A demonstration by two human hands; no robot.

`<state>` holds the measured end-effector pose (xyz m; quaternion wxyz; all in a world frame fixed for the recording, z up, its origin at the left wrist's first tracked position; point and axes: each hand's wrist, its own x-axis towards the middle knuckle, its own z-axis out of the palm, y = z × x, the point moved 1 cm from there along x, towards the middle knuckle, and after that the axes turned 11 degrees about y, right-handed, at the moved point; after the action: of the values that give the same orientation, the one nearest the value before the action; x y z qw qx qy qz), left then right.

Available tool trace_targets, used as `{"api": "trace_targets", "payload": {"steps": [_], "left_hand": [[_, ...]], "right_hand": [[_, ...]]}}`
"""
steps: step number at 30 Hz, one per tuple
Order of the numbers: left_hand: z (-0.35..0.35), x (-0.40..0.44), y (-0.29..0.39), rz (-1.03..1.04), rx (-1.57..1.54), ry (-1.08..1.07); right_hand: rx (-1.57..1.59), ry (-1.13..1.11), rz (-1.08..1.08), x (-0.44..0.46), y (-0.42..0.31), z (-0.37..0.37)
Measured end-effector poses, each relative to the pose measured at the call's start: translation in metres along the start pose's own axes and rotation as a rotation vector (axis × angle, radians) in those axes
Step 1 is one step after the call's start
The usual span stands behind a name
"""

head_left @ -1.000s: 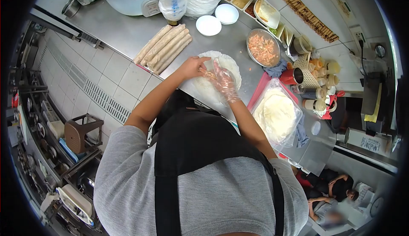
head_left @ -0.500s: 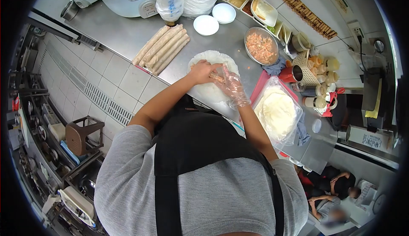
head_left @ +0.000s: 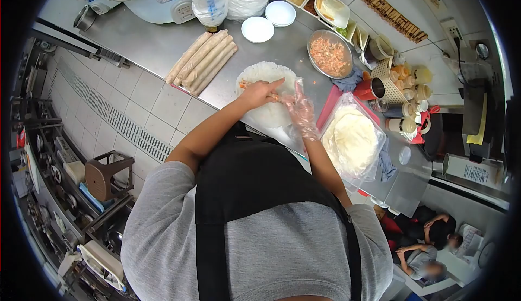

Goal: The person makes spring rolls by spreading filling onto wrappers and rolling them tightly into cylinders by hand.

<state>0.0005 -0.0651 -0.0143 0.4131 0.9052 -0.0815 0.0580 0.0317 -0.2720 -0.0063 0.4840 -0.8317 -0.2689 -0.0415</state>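
Note:
A round pale wrapper sheet [head_left: 266,72] lies on the steel counter under both hands, with orange shredded filling [head_left: 244,84] showing at its left part. My left hand [head_left: 259,93], bare, is over the sheet with fingers stretched to the right and spread apart. Facing it from the right, my right hand [head_left: 302,111] wears a clear plastic glove, its fingers apart at the sheet's right edge. The fingertips of both hands nearly meet above the sheet, where a little filling shows. What lies beneath the hands is hidden.
Finished-looking rolls [head_left: 202,62] are stacked at left. A metal bowl [head_left: 330,55] of shredded filling stands behind, right. A bagged stack of wrappers [head_left: 350,138] lies on a pink tray near my right arm. White bowls [head_left: 258,29], a red cup [head_left: 369,90] and bottles [head_left: 401,110] stand around.
My hands have moved a little apart on the sheet. More orange filling shows to the left of my left hand. The right glove's finger now points up, away from the filling.

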Motion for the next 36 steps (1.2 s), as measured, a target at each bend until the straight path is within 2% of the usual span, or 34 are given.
{"api": "trace_targets", "payload": {"steps": [2, 3, 5, 7, 8, 11, 14, 18, 20, 24, 26, 27, 29, 30, 32, 36], "left_hand": [[-0.002, 0.003, 0.007, -0.022, -0.029, -0.021], [-0.006, 0.001, 0.009, 0.007, -0.046, 0.034], [-0.013, -0.005, 0.003, 0.033, -0.058, 0.088], [-0.017, -0.005, -0.010, 0.216, -0.074, 0.197], [-0.018, -0.004, -0.013, 0.213, -0.071, 0.200], [-0.020, -0.007, -0.011, 0.200, -0.026, 0.163], [-0.015, -0.003, -0.010, 0.301, 0.078, 0.130], [-0.020, -0.005, -0.008, 0.236, 0.052, 0.156], [-0.030, -0.009, -0.014, 0.205, 0.007, 0.195], [-0.058, -0.022, -0.031, 0.031, 0.021, 0.231], [-0.064, -0.029, -0.039, -0.029, 0.016, 0.238], [-0.065, -0.030, -0.037, -0.030, 0.014, 0.240], [-0.070, -0.033, -0.035, -0.114, 0.048, 0.122], [-0.071, -0.035, -0.035, -0.122, 0.050, 0.128], [-0.070, -0.036, -0.036, -0.090, 0.063, 0.116], [-0.069, -0.039, -0.034, -0.113, 0.053, 0.124]], "right_hand": [[-0.167, 0.114, -0.203, 0.000, 0.003, 0.011], [-0.169, 0.114, -0.200, 0.000, 0.004, 0.010], [-0.275, -0.004, -0.069, 0.001, 0.004, 0.013], [-0.168, 0.035, -0.001, -0.005, 0.016, 0.013], [-0.064, 0.069, 0.066, -0.007, 0.024, 0.011], [-0.039, 0.084, 0.110, -0.011, 0.025, -0.001], [0.044, 0.030, 0.122, -0.008, 0.022, -0.009], [-0.056, 0.038, 0.093, 0.009, 0.007, 0.008], [-0.253, -0.224, -0.097, 0.013, 0.023, 0.022], [-0.263, -0.232, 0.063, 0.028, -0.029, 0.015], [-0.091, 0.026, -0.271, 0.032, -0.038, 0.023], [-0.091, 0.023, -0.270, 0.033, -0.034, 0.026], [-0.272, -0.271, -0.277, 0.031, -0.020, 0.040], [-0.266, -0.277, -0.282, 0.030, -0.017, 0.042], [-0.406, -0.373, -0.116, 0.029, -0.007, 0.039], [-0.472, -0.357, -0.121, 0.023, -0.004, 0.015]]}}
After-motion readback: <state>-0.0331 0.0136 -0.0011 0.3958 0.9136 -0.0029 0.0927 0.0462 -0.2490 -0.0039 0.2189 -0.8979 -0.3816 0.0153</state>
